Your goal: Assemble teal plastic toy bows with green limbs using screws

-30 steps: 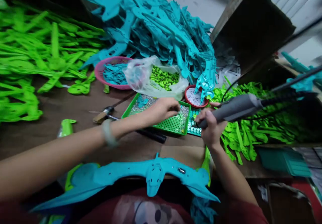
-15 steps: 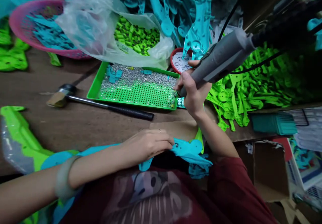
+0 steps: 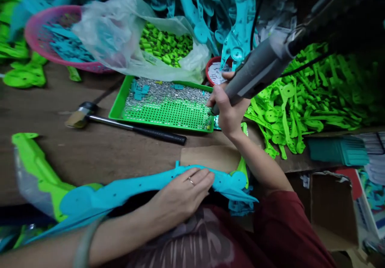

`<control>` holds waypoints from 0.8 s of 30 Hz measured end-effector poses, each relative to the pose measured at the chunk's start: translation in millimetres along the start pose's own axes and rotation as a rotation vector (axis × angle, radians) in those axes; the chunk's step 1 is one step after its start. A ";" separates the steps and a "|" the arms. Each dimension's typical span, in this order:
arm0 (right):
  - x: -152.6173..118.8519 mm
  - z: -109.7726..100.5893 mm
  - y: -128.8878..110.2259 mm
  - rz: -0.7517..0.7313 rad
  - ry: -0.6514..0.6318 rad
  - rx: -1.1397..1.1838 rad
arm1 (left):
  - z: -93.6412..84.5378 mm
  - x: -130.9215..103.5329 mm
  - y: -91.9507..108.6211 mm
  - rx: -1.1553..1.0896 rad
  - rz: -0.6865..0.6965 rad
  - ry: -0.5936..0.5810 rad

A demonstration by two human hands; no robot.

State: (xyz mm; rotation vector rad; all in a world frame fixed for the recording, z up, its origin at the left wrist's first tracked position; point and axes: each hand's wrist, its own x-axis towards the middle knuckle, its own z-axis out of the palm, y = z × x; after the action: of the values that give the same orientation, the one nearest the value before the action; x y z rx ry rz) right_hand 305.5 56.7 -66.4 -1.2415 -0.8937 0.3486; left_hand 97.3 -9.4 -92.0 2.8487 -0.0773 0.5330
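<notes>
A long blue plastic part (image 3: 132, 188) lies along the table's front edge, joined at its left end to a green part (image 3: 40, 167). My left hand (image 3: 186, 187) rests over the blue part right of its middle, fingers together and curled onto it. My right hand (image 3: 228, 109) is wrapped round a grey power screwdriver (image 3: 255, 71), raised near the right end of a green tray (image 3: 162, 113). The tray holds many small silver screws (image 3: 168, 93) and a few blue pieces. The screwdriver's tip is close to the tray's right corner.
A mallet (image 3: 135, 129) lies in front of the tray. Behind are a pink basket (image 3: 33, 39), a plastic bag (image 3: 111, 31) of green pieces (image 3: 165, 43) and a red bowl (image 3: 209, 79). Green parts (image 3: 288, 111) are heaped at right, with a cardboard box (image 3: 332, 208) below.
My left hand has shifted slightly right and down over the blue part, uncovering more of its length. The view has moved a little. My right hand still holds the screwdriver near the tray.
</notes>
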 end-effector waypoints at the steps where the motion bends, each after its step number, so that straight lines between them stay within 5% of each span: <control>1: 2.0 2.6 2.7 -0.014 -0.004 0.015 | -0.1 -1.5 5.9 0.060 0.003 0.014; 11: 11.9 20.9 36.6 -0.051 -0.091 -0.017 | 0.2 -4.3 24.1 0.247 -0.169 0.166; 24: 11.3 21.2 35.5 -0.046 -0.027 -0.013 | 10.7 -14.0 33.1 0.188 -0.211 0.191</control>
State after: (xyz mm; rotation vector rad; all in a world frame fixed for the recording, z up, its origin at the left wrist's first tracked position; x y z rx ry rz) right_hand 304.8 89.9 -93.5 -1.2285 -0.9474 0.3234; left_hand 84.9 -44.0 -99.3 2.9182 0.3201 0.7996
